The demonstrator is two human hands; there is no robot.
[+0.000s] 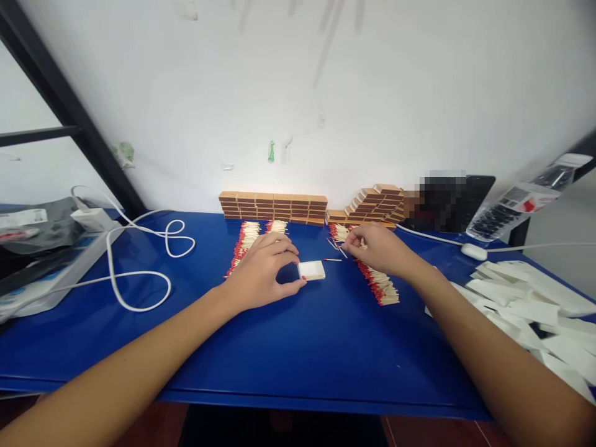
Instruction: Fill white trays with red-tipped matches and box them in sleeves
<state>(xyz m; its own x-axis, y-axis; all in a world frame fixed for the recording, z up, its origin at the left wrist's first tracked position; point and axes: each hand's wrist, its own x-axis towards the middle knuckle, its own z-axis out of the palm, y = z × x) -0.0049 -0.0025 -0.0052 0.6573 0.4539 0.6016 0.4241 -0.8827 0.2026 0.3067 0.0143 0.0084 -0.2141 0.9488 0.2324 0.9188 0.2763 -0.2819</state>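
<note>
My left hand [263, 270] curls around the left end of a small white matchbox tray [313, 269], thumb and forefinger at its sides. A red match head shows at the tray's near left corner. My right hand [376, 246] pinches at the right-hand matches, fingertips together on what looks like a match [343, 251]; the fingers partly hide it. A single match [332, 259] lies between the tray and this hand. Below the right hand runs a row of red-tipped matches [380, 285]. Two more match rows [248, 237] extend behind my left hand, which covers part of them.
Along the wall stand stacked matchboxes [274, 208] and a stepped stack [375, 205]. White paper-like pieces [521, 298] are heaped at the right, near a plastic bottle [521, 198] and a dark phone-like object [477, 198]. A white cable [139, 273] loops at the left on the blue table [298, 360].
</note>
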